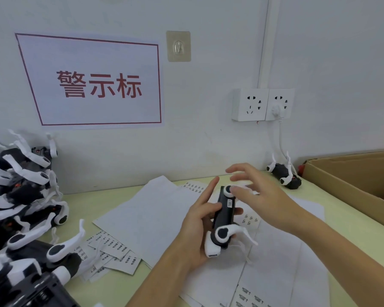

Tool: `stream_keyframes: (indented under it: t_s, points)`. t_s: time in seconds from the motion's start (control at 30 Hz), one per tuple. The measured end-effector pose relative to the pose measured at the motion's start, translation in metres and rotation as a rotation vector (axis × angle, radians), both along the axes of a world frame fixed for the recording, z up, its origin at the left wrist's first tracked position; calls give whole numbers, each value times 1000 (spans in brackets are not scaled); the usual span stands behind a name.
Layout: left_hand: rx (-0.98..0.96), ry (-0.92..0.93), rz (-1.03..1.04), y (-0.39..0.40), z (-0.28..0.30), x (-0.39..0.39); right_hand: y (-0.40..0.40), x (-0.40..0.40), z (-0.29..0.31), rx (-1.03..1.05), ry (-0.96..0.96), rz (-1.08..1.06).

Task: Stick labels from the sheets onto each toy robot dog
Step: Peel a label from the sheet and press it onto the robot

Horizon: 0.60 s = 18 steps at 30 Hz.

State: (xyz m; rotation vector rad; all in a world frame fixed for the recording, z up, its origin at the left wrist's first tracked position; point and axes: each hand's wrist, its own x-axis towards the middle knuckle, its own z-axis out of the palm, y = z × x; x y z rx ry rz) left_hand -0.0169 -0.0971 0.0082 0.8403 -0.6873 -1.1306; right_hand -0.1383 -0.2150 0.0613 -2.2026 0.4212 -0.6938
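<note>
Black-and-white toy dog grasped in left hand; right hand released; one dog apart.

Beyond my grip rose a pale wall, a red-bordered sign up left, twin sockets above right, green tabletop beneath.

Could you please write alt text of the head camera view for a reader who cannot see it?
A person's left hand grips a black-and-white toy robot dog above scattered label sheets, while the open right hand hovers at its top. More toy dogs are piled at left; a cardboard box sits at right.
</note>
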Motion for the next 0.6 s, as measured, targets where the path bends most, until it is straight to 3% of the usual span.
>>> stream_keyframes:
  t_s: [0.1,0.27,0.43,0.6]
  points:
    - [-27,-36,-48,3,0,-2,-5,-1,-3,142,140,31]
    - [4,-88,-35,2,0,0,-4,-5,6,156,137,79]
    - [32,-8,91,0,2,-1,-9,-3,4,268,58,-65]
    - [11,70,189,-3,0,0,-19,2,-5,506,-173,-205]
